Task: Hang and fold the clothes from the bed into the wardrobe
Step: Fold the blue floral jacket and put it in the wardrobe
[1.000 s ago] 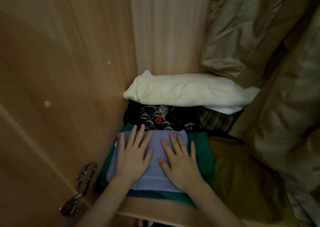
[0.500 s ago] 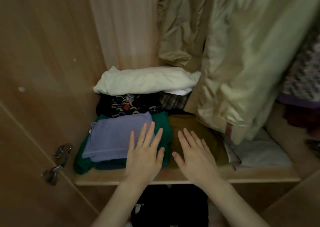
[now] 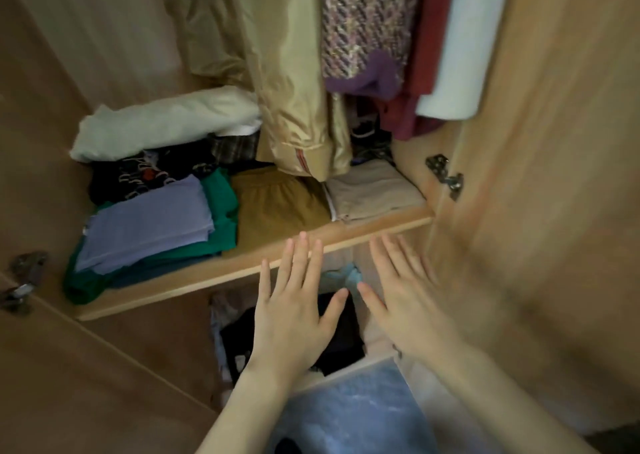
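Jacket point(image 3: 294, 107) over folded trousers point(image 3: 277, 204)

Light wood-grain panels all round, dim warm light w/ soft shadows. Open door point(image 3: 561, 141) on the right, metal hinge point(image 3: 446, 176) at its inner edge; second hinge point(image 3: 24, 280) on the left door point(image 3: 69, 367). Shelf board point(image 3: 242, 270) runs across mid-frame, tilted in view. Blue-white patterned floor point(image 3: 353, 415) at bottom, blurred.
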